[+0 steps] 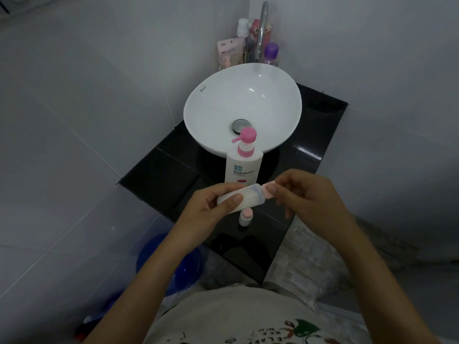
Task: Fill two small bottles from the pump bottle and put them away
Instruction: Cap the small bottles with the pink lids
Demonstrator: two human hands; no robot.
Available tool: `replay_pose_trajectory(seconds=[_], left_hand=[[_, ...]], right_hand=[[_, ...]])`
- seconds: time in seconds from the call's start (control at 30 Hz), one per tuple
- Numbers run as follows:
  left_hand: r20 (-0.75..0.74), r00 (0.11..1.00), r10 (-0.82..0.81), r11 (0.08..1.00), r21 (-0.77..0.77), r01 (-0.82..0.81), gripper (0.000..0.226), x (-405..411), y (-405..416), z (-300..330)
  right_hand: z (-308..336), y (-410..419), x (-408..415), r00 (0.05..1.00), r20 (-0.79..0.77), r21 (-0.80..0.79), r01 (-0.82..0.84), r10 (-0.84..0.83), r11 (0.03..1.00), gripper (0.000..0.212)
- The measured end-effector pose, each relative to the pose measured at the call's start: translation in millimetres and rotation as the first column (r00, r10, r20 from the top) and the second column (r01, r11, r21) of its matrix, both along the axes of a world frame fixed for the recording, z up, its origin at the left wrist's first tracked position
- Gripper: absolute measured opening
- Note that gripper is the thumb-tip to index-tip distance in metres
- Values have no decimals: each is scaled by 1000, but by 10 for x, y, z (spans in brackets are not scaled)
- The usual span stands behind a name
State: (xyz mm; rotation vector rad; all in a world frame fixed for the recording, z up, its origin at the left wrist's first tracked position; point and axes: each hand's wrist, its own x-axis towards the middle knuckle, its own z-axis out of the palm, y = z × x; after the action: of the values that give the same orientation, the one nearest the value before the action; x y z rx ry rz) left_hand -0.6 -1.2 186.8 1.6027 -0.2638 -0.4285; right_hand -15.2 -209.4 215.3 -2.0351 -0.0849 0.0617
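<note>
Small bottle point(242, 198) — white-bodied, pale pink cap — is being held lying sideways above the front of the black counter point(159, 175), cap end pointing to the person's right. The left hand point(211, 207) is wrapping its body, thumb pressing on top; the right hand point(305, 192) is pinching the pink cap point(269, 190) between thumb and fingertips. Judgement: the cap is being turned; whether off or on cannot be told.

To do this well, the left hand should be keeping the body steady without squeezing, and the bottle should be tipping upright before the cap parts, lest contents spill.

A second small bottle point(246, 217) is standing upright on the counter directly below the hands. The pump bottle point(244, 165) is standing just behind, its spout pointing left, in front of the white basin point(211, 100).

Room is tight — the counter's front edge is lying near the second bottle, and a careless wrist could be knocking it off. Open counter is showing to the left.
</note>
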Motion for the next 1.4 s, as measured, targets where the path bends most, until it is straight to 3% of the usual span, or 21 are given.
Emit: replay_pose_trajectory(seconds=[0.07,0.2,0.27,0.37,0.5,0.57,0.67,0.8,0.87,1.0,1.13,1.4], left_hand=[[-8,1000,6,1000,-3,-6,29,-2,-8,-8],[-7,1000,22,1000,1,-22,29,-5,-6,0],[-7,1000,16,1000,10,-16,30,-4,-3,7],[-9,1000,16,1000,12,-16,28,0,-1,3],[-11,1000,22,1000,8,-22,29,11,5,-7],[-22,999,28,1000,1,-28,30,18,6,-14],[-27,999,32,999,1,-32,33,32,1,-24],[-57,997,49,998,-23,-51,33,53,4,-37],[-62,997,50,998,-23,-52,35,63,6,-51],[-75,995,67,997,-25,-69,39,94,22,-79],[-86,995,44,998,-34,-47,36,116,26,-94],[-34,997,70,996,-45,-72,37,137,14,-153]], right_hand=[[1,7,8,999,-23,-9,33,-34,999,38],[21,-73,9,993,-17,40,-120,121,992,33],[11,-41,8,996,-35,39,-75,76,996,28],[3,31,22,997,-72,19,22,-21,1000,45],[-14,-11,30,992,-37,71,-118,120,990,28],[-28,22,30,997,-47,31,-67,68,997,24],[-34,66,45,997,-72,26,32,-30,999,45],[-19,9,66,995,-21,119,-96,99,988,27],[-23,23,82,998,-35,102,-54,58,993,15],[-32,29,109,997,-64,93,-29,35,995,35],[-61,10,134,996,-50,90,-68,73,994,13],[-160,131,151,993,-115,157,51,-33,986,7]])
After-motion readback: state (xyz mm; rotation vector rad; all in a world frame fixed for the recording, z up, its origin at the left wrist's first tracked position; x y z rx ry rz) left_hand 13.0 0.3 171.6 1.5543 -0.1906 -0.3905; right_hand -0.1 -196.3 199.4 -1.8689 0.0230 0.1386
